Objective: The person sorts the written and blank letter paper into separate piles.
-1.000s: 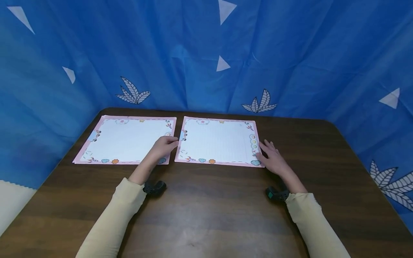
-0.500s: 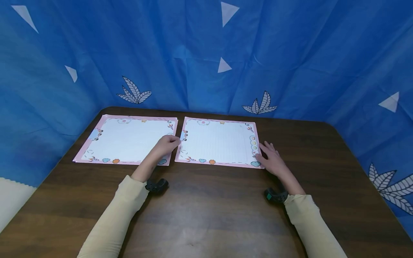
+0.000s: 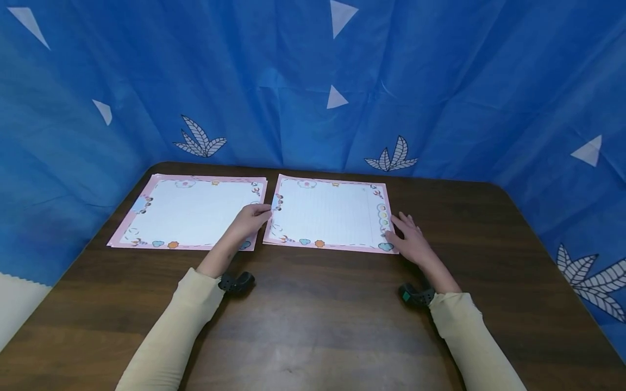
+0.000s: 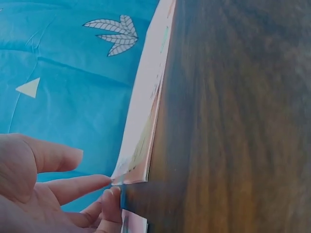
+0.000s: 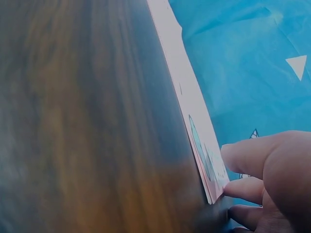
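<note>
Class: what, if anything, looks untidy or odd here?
The left paper stack isn't squared: its edges stick out unevenly at the corners. The right paper stack seems slightly fanned at its near left corner. Nothing looks spilled.

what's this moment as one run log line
left grip: touches right paper stack, left edge | right grip: touches its right edge | left paper stack: apart, on table

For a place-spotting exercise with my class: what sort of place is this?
Probably an indoor work area: a dark wood-grain table, a blue leaf-print curtain behind it, and two stacks of pink-bordered paper on top.
</note>
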A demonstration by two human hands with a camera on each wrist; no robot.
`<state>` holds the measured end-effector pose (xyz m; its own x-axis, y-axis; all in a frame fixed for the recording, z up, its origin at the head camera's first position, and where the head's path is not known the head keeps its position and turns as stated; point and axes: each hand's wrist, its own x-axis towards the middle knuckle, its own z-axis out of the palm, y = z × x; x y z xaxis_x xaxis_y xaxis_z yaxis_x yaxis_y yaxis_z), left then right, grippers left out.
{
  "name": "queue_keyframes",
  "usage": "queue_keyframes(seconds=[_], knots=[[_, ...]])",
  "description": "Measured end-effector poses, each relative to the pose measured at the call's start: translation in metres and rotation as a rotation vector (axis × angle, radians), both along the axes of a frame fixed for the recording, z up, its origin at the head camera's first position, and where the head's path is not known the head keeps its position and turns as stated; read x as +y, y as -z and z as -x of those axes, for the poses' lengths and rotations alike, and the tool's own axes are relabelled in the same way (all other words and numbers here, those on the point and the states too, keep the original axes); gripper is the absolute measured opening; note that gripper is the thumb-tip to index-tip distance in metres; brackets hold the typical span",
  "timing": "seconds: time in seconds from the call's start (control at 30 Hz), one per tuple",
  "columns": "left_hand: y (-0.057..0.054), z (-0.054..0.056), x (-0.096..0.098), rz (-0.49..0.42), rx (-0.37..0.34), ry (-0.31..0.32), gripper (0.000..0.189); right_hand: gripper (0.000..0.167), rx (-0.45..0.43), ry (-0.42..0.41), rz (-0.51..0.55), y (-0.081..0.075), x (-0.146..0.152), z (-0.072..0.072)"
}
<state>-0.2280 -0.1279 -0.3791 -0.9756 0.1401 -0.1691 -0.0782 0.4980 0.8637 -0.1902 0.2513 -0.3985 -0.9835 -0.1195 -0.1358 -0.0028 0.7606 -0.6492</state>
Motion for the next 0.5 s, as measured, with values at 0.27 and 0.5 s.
queue_keyframes(seconds=[0.27, 0.5], knots=[[0.0016, 0.0, 0.0018, -0.01, 0.06, -0.027, 0.042, 0.065, -0.004, 0.011, 0.011, -0.0006, -0.0016, 0.0007], [0.0071, 0.0014, -0.0009, -0.069, 0.008, -0.068, 0.043, 0.064, 0.0, 0.018, -0.007, 0.0006, -0.0019, 0.0004]])
